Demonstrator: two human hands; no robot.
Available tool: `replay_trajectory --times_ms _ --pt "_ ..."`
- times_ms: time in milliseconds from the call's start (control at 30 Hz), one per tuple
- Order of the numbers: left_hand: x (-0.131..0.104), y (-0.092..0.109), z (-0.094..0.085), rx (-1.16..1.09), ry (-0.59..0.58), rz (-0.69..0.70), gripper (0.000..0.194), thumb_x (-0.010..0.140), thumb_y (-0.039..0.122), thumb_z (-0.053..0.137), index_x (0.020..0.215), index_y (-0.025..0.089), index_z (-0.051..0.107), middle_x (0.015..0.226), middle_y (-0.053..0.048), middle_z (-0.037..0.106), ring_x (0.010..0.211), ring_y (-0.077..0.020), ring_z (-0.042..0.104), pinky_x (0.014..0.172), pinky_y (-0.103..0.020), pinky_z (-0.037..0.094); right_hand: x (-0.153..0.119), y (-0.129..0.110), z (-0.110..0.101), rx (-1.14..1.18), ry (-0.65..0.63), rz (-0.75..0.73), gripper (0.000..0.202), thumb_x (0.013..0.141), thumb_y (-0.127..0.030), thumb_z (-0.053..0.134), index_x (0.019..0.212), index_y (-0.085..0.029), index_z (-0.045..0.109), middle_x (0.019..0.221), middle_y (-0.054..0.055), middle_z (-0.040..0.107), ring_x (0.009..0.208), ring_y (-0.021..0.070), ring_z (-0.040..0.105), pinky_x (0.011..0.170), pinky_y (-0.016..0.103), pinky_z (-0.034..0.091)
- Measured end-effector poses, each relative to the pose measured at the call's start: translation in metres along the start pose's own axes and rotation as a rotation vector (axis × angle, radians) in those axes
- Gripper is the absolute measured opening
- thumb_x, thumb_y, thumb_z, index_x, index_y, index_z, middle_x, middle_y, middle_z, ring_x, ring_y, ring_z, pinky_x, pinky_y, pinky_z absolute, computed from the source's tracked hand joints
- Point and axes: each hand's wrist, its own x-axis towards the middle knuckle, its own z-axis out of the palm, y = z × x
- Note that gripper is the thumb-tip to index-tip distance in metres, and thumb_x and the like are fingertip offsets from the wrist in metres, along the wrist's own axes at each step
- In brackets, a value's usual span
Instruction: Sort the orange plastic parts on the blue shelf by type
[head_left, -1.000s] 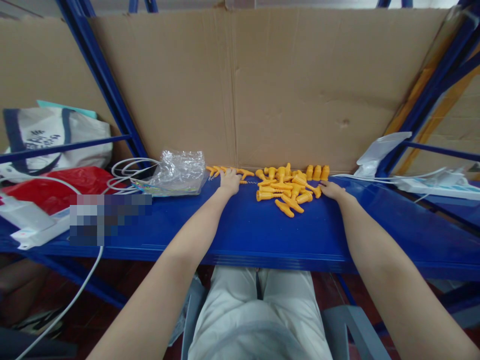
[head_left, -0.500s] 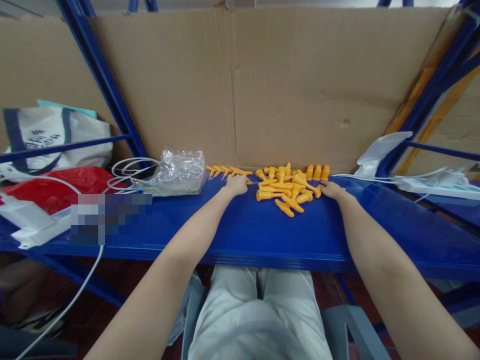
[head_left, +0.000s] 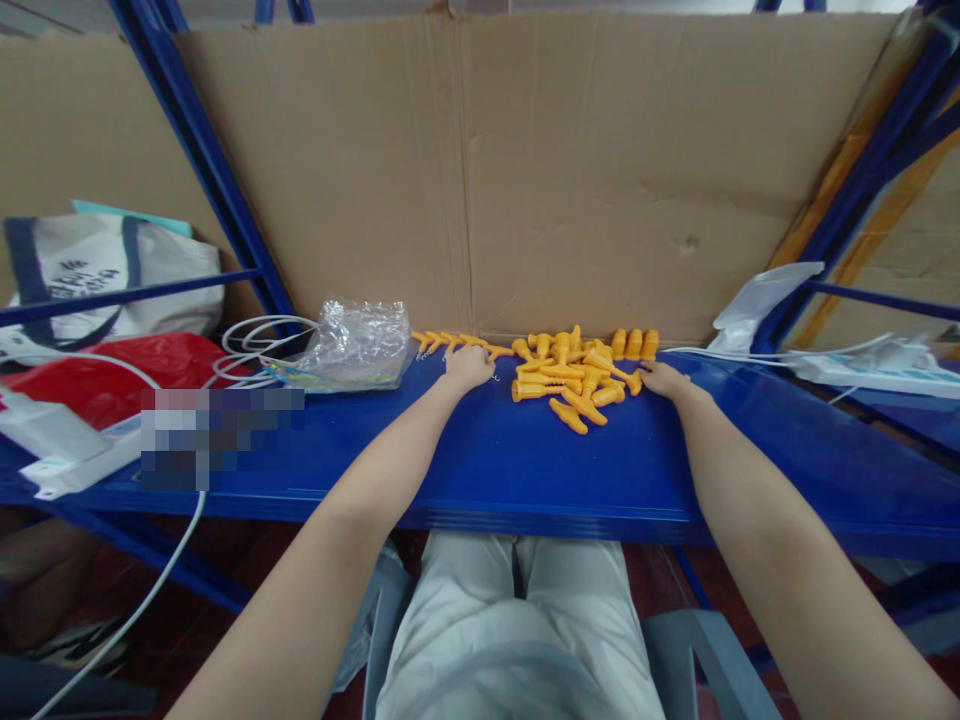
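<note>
Yellow T-handled corkscrews (head_left: 429, 340) lie in a row against the cardboard. At the right end of that row is my left hand (head_left: 470, 368), its fingers closed on a corkscrew (head_left: 500, 352) whose handle sticks out to the right and whose metal tip shows below. A loose pile of yellow handles and hollow sleeves (head_left: 562, 372) lies between my hands. Beside the pile's right edge rests my right hand (head_left: 666, 380), fingers stretched out and apart, near a yellow piece (head_left: 634, 382). Three yellow sleeves (head_left: 635, 345) stand upright behind it.
A clear plastic bag (head_left: 364, 345) lies left of the row, with white cables (head_left: 259, 335) beyond it. Power strips (head_left: 877, 372) sit at the right and left. A tall cardboard sheet (head_left: 600, 180) backs the blue shelf (head_left: 480, 470). Blue posts (head_left: 202, 150) flank it.
My left hand has shifted slightly and turned. The corkscrew handle at its fingers now points further right and a little lower. My right hand stays where it was.
</note>
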Motion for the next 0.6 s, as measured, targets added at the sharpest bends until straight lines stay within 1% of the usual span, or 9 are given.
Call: replay_trajectory --times_ms 167,300,400,467,533,600 --pt "0.004 -0.002 0.001 -0.030 0.066 -0.034 0.037 0.094 0.029 0.046 0.112 0.019 0.077 0.120 -0.013 0.075 0.120 -0.0330 0.065 0.102 -0.046 0.046 -0.002 -0.001 -0.001 0.004 -0.009 0.006 0.055 0.099 -0.033 0.038 0.150 -0.019 0.053 0.156 0.014 0.047 0.143 0.0382 0.044 0.116 0.066 0.031" --pt "0.007 -0.007 0.000 -0.081 0.138 -0.060 0.037 0.093 0.028 0.046 0.114 0.022 0.076 0.117 -0.011 0.076 0.116 -0.0319 0.067 0.100 -0.046 0.048 -0.003 -0.002 -0.001 0.008 -0.014 0.005 0.055 0.099 -0.032 0.036 0.151 -0.019 0.052 0.157 0.014 0.047 0.144 0.0375 0.043 0.117 0.067 0.029" --pt "0.013 -0.013 0.000 -0.139 0.184 -0.071 0.037 0.093 0.028 0.048 0.119 0.022 0.073 0.122 -0.010 0.074 0.118 -0.0293 0.066 0.099 -0.042 0.050 -0.001 -0.001 0.000 0.008 -0.009 0.010 0.054 0.099 -0.031 0.037 0.149 -0.021 0.054 0.155 0.013 0.049 0.143 0.0376 0.045 0.116 0.068 0.029" --pt "0.017 -0.018 0.002 -0.147 0.206 -0.064 0.038 0.093 0.026 0.048 0.124 0.021 0.070 0.128 -0.010 0.070 0.121 -0.0274 0.064 0.101 -0.039 0.049 0.000 0.000 0.001 0.010 -0.004 0.013 0.054 0.098 -0.031 0.038 0.149 -0.021 0.054 0.155 0.014 0.049 0.143 0.0376 0.046 0.116 0.068 0.029" --pt "0.022 -0.022 0.004 -0.114 0.213 -0.048 0.041 0.092 0.022 0.048 0.128 0.019 0.066 0.134 -0.011 0.067 0.125 -0.0273 0.062 0.104 -0.039 0.047 0.001 0.001 0.002 0.011 0.000 0.018 0.055 0.098 -0.032 0.038 0.149 -0.022 0.054 0.155 0.013 0.049 0.143 0.0374 0.045 0.116 0.068 0.029" --pt "0.027 -0.025 0.006 -0.063 0.199 -0.020 0.043 0.090 0.019 0.047 0.130 0.019 0.064 0.136 -0.012 0.064 0.127 -0.0289 0.060 0.107 -0.043 0.045 0.002 0.001 0.002 0.010 0.003 0.020 0.055 0.098 -0.032 0.038 0.149 -0.022 0.054 0.155 0.013 0.050 0.143 0.0372 0.045 0.116 0.068 0.029"
